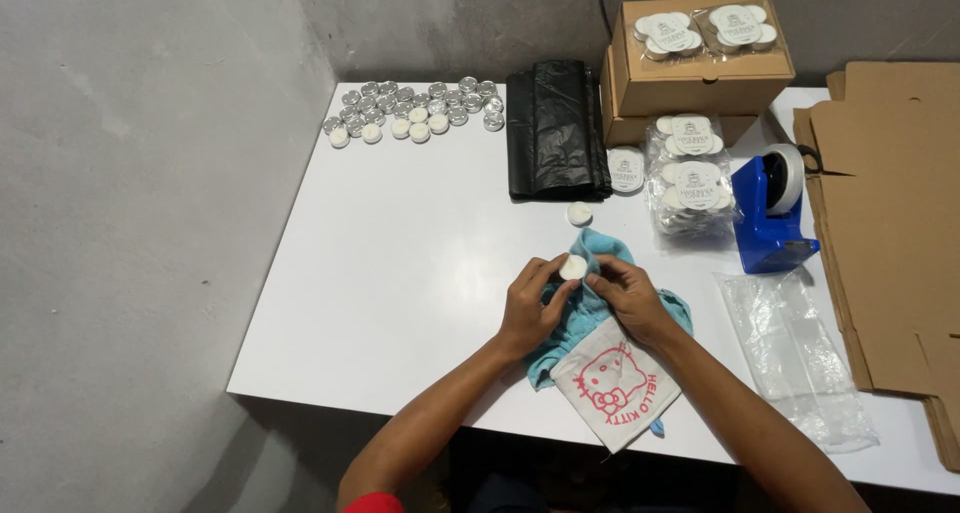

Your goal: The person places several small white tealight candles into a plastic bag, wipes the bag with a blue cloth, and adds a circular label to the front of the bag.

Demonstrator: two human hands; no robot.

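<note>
Centre of frame: left hand (pixel 532 303) and right hand (pixel 628 295) are both pinching a small white round candle (pixel 573 266) between fingertips, holding it just above a blue cloth (pixel 590 313) lying on the white table (pixel 400 263). Another white candle (pixel 579 213) is sitting just above it. Candle cluster (pixel 415 108) is lying upper left; blue tape dispenser (pixel 768 213) is standing at right.

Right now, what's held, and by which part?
A small white round candle, pinched at its rim between left hand and right hand fingertips, above a blue cloth. Whether the right hand also grips the cloth cannot be told.
</note>
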